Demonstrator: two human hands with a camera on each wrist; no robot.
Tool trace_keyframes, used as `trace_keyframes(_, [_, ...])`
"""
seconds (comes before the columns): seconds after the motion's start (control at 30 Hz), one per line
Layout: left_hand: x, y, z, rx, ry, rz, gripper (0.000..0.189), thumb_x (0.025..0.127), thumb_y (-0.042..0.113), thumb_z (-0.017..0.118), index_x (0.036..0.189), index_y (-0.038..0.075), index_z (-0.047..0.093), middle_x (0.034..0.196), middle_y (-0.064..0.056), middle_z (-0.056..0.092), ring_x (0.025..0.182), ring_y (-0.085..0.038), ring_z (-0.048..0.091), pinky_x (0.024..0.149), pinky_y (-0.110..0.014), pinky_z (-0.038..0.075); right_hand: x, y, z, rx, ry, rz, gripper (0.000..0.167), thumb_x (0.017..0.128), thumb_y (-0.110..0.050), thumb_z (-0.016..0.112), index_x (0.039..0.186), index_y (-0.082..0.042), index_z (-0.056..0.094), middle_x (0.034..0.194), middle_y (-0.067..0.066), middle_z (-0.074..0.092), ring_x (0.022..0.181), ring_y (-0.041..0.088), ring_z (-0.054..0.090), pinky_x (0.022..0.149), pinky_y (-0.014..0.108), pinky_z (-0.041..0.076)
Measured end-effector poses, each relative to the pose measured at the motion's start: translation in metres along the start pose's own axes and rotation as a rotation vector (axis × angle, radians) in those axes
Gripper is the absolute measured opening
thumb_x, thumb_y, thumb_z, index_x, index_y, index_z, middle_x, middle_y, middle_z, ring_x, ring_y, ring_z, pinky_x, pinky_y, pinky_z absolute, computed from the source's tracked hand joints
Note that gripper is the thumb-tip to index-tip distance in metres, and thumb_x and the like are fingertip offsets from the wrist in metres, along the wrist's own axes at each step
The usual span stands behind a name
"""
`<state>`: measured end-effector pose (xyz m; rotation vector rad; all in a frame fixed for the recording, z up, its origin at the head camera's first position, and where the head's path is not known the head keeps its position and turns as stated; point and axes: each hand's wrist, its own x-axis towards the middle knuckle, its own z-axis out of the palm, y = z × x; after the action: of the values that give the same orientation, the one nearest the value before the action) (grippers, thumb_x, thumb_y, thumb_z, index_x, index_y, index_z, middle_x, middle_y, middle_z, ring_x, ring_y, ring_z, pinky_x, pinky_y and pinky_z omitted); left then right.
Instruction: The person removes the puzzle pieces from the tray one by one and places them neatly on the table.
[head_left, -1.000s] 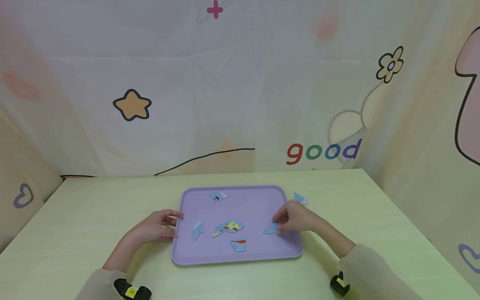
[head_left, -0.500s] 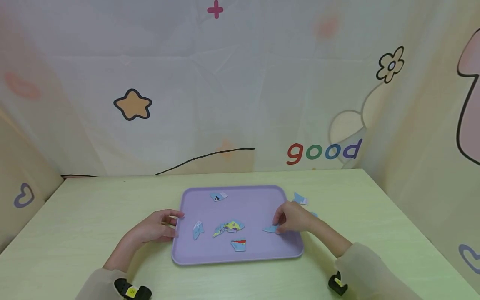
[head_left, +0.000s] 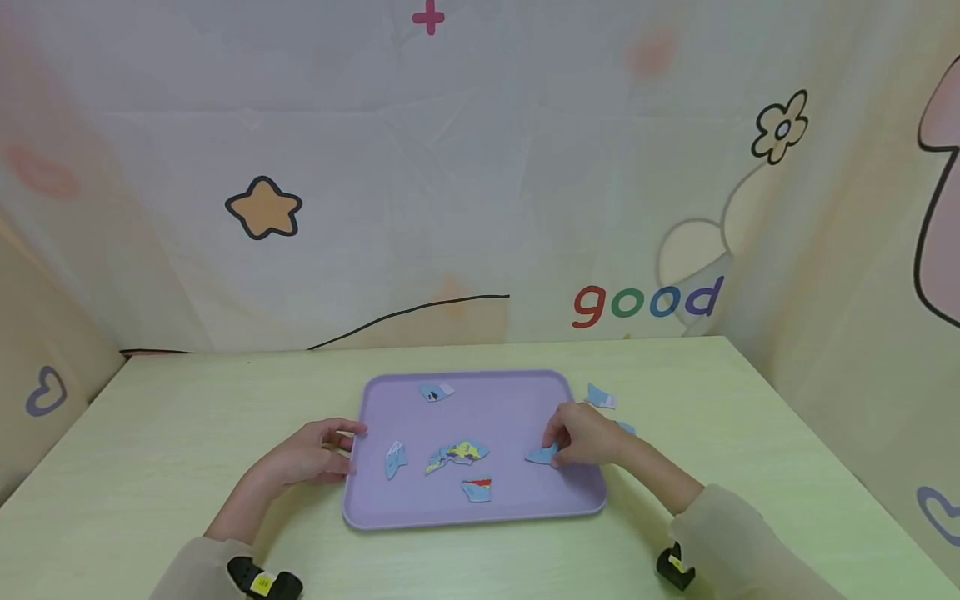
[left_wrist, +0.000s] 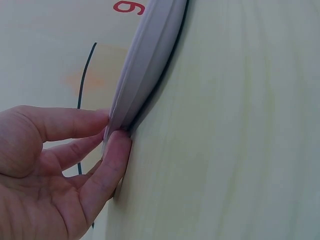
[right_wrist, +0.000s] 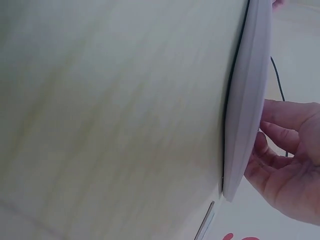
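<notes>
In the head view a light purple tray [head_left: 510,417] lies on the table. My left hand [head_left: 315,452] touches its left edge with spread, slightly bent fingers; the left wrist view shows the fingertips [left_wrist: 117,142] against the rim. Over the tray's right part, my right hand [head_left: 588,433] pinches a light blue puzzle piece [head_left: 536,457], partly hidden by the fingers. Left of it lies a joined, yellow and blue puzzle section [head_left: 459,455]. Other puzzle pieces on the tray are a red-striped one [head_left: 477,490], a blue-white one [head_left: 396,460] and one near the far edge [head_left: 437,392].
Beyond the tray's right edge, a puzzle piece [head_left: 600,396] lies on the pale wooden table [head_left: 225,400]. Another puzzle piece [head_left: 627,427] shows partly behind the right wrist. A printed cloth backdrop [head_left: 450,208] stands behind and at both sides.
My right hand has shifted slightly while pinching the puzzle piece, which has turned a little. A piece behind the right wrist has come into view. The left hand stays put.
</notes>
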<state>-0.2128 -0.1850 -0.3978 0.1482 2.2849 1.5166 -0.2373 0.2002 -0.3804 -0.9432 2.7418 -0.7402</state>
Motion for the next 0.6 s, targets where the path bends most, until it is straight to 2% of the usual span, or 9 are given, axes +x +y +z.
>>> trace_keyframes(0.2, [0.0014,-0.0022,-0.0009,-0.004,-0.002,-0.006,0.050,0.077,-0.007,0.061,0.125,-0.004,0.046,0.105,-0.016,0.048,0.085,-0.021,0.052,0.074,-0.033,0.052,0.0001,-0.0008,0.0013,0.038,-0.018,-0.024,0.013,0.068,0.000,0.074,0.074,-0.004,0.063,0.068,-0.004,0.056,0.061,0.002,0.047,0.057,0.017,0.043])
trace_keyframes(0.33, [0.0008,-0.0015,-0.0008,-0.010,-0.004,-0.004,0.050,0.077,-0.007,0.061,0.125,-0.005,0.046,0.104,-0.016,0.048,0.084,-0.021,0.052,0.074,-0.033,0.052,0.0013,0.0028,0.0027,0.103,-0.041,-0.002,0.011,0.071,0.001,0.071,0.076,-0.005,0.063,0.069,-0.006,0.059,0.063,0.002,0.049,0.059,0.018,0.044])
trace_keyframes(0.6, [-0.0020,0.0018,-0.0005,-0.019,-0.004,-0.004,0.050,0.077,-0.007,0.061,0.125,-0.005,0.046,0.103,-0.016,0.047,0.084,-0.021,0.051,0.074,-0.033,0.052,0.0018,0.0065,0.0019,0.341,-0.048,0.086,0.015,0.071,0.005,0.067,0.085,0.004,0.063,0.079,0.006,0.063,0.069,0.012,0.054,0.059,0.022,0.050])
